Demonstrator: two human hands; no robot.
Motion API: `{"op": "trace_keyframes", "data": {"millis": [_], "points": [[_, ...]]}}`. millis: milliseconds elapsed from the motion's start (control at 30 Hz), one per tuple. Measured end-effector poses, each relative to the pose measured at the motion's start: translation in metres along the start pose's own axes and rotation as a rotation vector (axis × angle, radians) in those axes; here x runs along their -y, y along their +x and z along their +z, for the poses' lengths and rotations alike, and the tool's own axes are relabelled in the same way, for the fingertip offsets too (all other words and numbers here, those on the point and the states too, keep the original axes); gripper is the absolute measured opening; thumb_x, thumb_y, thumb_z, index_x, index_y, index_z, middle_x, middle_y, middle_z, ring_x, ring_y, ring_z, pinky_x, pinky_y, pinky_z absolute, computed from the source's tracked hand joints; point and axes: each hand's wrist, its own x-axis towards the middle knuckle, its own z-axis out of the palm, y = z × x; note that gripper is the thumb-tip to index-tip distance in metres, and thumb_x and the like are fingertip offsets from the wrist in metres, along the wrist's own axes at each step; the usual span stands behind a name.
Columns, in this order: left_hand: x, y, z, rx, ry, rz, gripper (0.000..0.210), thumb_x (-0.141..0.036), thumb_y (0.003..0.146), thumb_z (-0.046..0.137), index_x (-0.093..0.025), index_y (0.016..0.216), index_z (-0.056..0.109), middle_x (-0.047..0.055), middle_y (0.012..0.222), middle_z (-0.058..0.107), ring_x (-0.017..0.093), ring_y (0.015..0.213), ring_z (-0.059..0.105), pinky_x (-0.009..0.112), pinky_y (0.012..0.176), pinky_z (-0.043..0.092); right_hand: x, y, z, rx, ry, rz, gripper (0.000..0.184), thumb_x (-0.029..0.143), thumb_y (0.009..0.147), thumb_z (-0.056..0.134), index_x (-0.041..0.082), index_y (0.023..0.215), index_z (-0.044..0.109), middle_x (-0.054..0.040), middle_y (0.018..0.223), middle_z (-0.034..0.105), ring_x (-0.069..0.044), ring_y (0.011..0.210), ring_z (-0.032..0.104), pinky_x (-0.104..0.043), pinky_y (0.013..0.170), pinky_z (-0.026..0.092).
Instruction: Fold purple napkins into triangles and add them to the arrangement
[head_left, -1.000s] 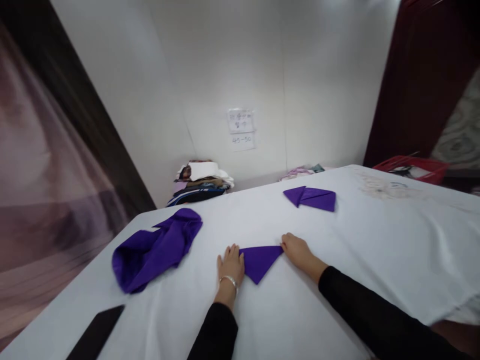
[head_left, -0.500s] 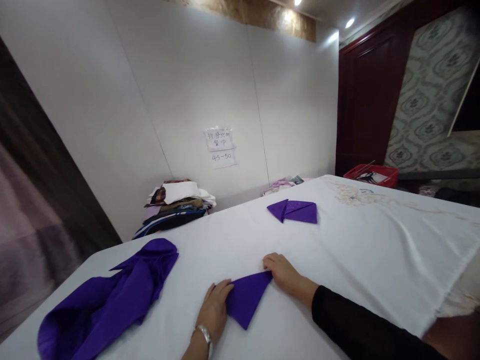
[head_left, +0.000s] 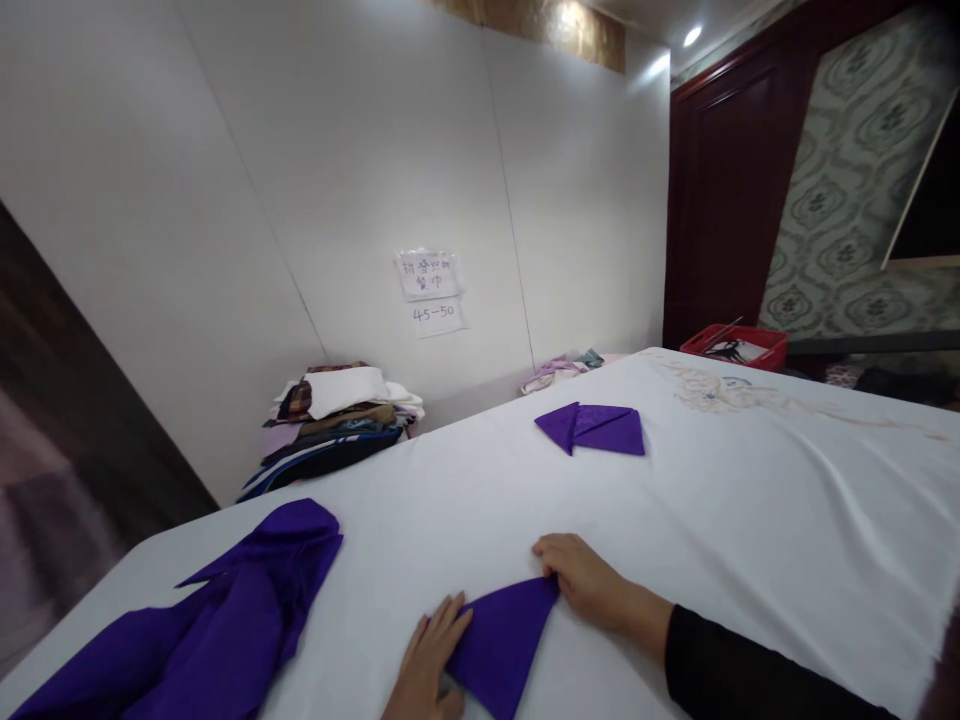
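Observation:
A folded purple napkin (head_left: 504, 645) lies flat on the white tablecloth in front of me, narrowing toward its right corner. My left hand (head_left: 431, 655) rests along its left edge, fingers stretched and slightly apart, the fingertips on the cloth. At the right corner, my right hand (head_left: 581, 580) has its thumb and fingers closed on the napkin; the exact grip is partly hidden. Farther back sits another purple napkin (head_left: 592, 428), folded into a pointed shape. To the left, a loose heap of purple cloth (head_left: 225, 625) lies crumpled on the table.
The white tablecloth (head_left: 435, 500) has pale embroidery at the far right. Beyond the table's back edge are a pile of folded clothes (head_left: 345, 420) and some pink cloth (head_left: 555, 372). A red basket (head_left: 739, 345) stands at the far right. A handwritten sign (head_left: 431, 290) hangs on the wall.
The view has shifted, so the table appears lower. Both hands remain at the same ends of the napkin, and the left hand's fingers look a little more spread.

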Motion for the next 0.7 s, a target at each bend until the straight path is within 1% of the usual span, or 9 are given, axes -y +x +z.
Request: {"op": "trace_keyframes", "data": {"millis": [133, 233, 300, 400, 467, 533, 633, 700], "points": [[-0.009, 0.0, 0.0, -0.031, 0.069, 0.005, 0.08, -0.003, 0.059, 0.043, -0.029, 0.134, 0.036, -0.001, 0.142, 0.031, 0.022, 0.13, 0.029, 0.044, 0.108, 0.024, 0.017, -0.003, -0.019, 0.098, 0.001, 0.031, 0.031, 0.004, 0.068, 0.04, 0.021, 0.088, 0.057, -0.0052, 0.113, 0.058, -0.018, 0.112, 0.047, -0.035, 0.096, 0.032], [-0.013, 0.001, 0.002, -0.072, 0.122, -0.02, 0.077, 0.0, 0.06, 0.041, -0.028, 0.132, 0.041, 0.0, 0.14, 0.037, 0.021, 0.129, 0.032, 0.044, 0.107, 0.026, 0.024, -0.006, -0.03, 0.201, 0.006, 0.063, 0.039, 0.007, 0.064, 0.045, 0.021, 0.099, 0.055, -0.0062, 0.122, 0.053, -0.02, 0.12, 0.04, -0.038, 0.103, 0.024], [-0.013, 0.002, 0.005, -0.1, 0.133, -0.028, 0.077, 0.002, 0.059, 0.04, -0.029, 0.13, 0.044, 0.0, 0.138, 0.04, 0.02, 0.128, 0.034, 0.042, 0.107, 0.028, 0.024, -0.008, -0.032, 0.248, 0.004, 0.093, 0.045, 0.008, 0.062, 0.046, 0.021, 0.104, 0.054, -0.006, 0.127, 0.05, -0.021, 0.124, 0.036, -0.04, 0.106, 0.019], [-0.012, 0.002, 0.005, -0.154, 0.112, -0.027, 0.071, 0.002, 0.062, 0.04, -0.029, 0.125, 0.049, 0.0, 0.135, 0.044, 0.02, 0.126, 0.037, 0.042, 0.105, 0.031, 0.021, -0.009, -0.03, 0.26, -0.011, 0.112, 0.044, 0.012, 0.063, 0.048, 0.022, 0.105, 0.054, -0.0061, 0.129, 0.049, -0.022, 0.126, 0.034, -0.04, 0.107, 0.016], [-0.014, 0.003, 0.001, -0.193, 0.078, -0.032, 0.062, -0.002, 0.068, 0.041, -0.029, 0.122, 0.052, 0.002, 0.134, 0.046, 0.021, 0.124, 0.04, 0.042, 0.104, 0.033, 0.02, -0.008, -0.029, 0.256, -0.024, 0.106, 0.04, 0.014, 0.065, 0.049, 0.021, 0.104, 0.056, -0.0069, 0.128, 0.05, -0.022, 0.125, 0.036, -0.041, 0.107, 0.016], [-0.018, 0.004, -0.006, -0.209, 0.031, -0.052, 0.049, -0.01, 0.075, 0.043, -0.03, 0.118, 0.056, 0.003, 0.134, 0.046, 0.021, 0.121, 0.044, 0.041, 0.101, 0.038, 0.019, -0.008, -0.03, 0.261, -0.033, 0.098, 0.039, 0.017, 0.065, 0.051, 0.021, 0.104, 0.056, -0.0082, 0.128, 0.05, -0.023, 0.124, 0.036, -0.042, 0.106, 0.016], [-0.028, 0.006, -0.017, -0.223, -0.047, -0.133, 0.033, -0.025, 0.082, 0.045, -0.029, 0.109, 0.063, 0.004, 0.131, 0.049, 0.022, 0.115, 0.05, 0.039, 0.096, 0.043, 0.019, -0.007, -0.033, 0.297, -0.037, 0.074, 0.041, 0.022, 0.066, 0.056, 0.02, 0.107, 0.056, -0.0093, 0.13, 0.048, -0.025, 0.125, 0.035, -0.043, 0.106, 0.015], [-0.035, 0.007, -0.022, -0.248, -0.095, -0.19, 0.029, -0.031, 0.083, 0.044, -0.028, 0.103, 0.065, 0.004, 0.128, 0.053, 0.022, 0.113, 0.053, 0.04, 0.095, 0.045, 0.021, -0.007, -0.035, 0.32, -0.044, 0.066, 0.043, 0.026, 0.066, 0.059, 0.02, 0.108, 0.056, -0.009, 0.131, 0.047, -0.026, 0.126, 0.033, -0.043, 0.106, 0.014]]}}
